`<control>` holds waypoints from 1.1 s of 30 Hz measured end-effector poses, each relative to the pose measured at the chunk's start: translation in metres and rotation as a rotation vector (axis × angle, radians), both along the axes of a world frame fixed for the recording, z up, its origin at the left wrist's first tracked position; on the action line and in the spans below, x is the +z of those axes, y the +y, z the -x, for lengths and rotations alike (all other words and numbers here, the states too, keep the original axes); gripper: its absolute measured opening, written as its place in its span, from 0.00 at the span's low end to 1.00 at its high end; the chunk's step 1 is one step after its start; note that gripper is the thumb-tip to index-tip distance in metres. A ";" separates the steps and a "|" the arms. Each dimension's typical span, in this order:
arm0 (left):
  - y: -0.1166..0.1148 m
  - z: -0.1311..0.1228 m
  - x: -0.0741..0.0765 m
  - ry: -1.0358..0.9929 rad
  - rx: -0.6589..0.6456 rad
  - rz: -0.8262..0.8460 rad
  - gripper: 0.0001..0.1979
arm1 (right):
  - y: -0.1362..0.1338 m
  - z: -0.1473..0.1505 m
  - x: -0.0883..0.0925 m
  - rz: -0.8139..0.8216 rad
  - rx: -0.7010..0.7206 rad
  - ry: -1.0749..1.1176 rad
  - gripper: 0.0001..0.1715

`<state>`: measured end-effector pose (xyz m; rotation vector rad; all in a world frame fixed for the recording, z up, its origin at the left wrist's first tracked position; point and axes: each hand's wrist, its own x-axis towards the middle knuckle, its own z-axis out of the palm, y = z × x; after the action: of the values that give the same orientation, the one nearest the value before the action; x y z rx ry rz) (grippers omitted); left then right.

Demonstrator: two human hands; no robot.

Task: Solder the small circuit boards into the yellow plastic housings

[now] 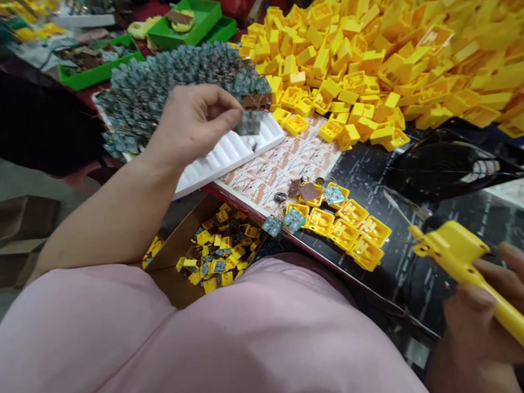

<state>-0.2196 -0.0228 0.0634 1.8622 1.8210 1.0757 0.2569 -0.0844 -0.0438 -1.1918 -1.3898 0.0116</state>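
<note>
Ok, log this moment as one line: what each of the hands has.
left hand: small circuit board | right hand: yellow soldering iron | nearby: yellow plastic housings

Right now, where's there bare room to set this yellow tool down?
The black mat has a free patch between the small yellow cases and the yellow tool. It's crowded at the big yellow heap and the white tray.

Right, my bench (262, 192) is topped with a black printed mat (405, 286); a row of yellow plastic housings (344, 228) sits on it now; a printed paper sheet (282, 161) lies just beside them; a white ribbed tray (226, 157) is touching that sheet; further along, a huge heap of yellow housings (360, 61) spreads out; green trays (86, 76) are over at the far left!
</note>
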 end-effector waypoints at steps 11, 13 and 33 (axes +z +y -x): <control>-0.002 -0.187 -0.057 -1.175 -0.505 1.030 0.09 | -0.009 0.060 0.050 0.011 0.516 -0.410 0.17; -0.011 -0.199 -0.066 -1.168 -0.567 1.056 0.12 | -0.007 0.061 0.047 -0.125 0.465 -0.446 0.19; -0.021 -0.207 -0.062 -0.911 -0.538 0.371 0.15 | -0.021 0.054 0.019 -0.142 0.198 -0.334 0.15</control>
<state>-0.0122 -0.0435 0.0012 1.2038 0.8511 1.0280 0.2026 -0.1050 -0.0250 -0.9631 -1.7676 -0.1508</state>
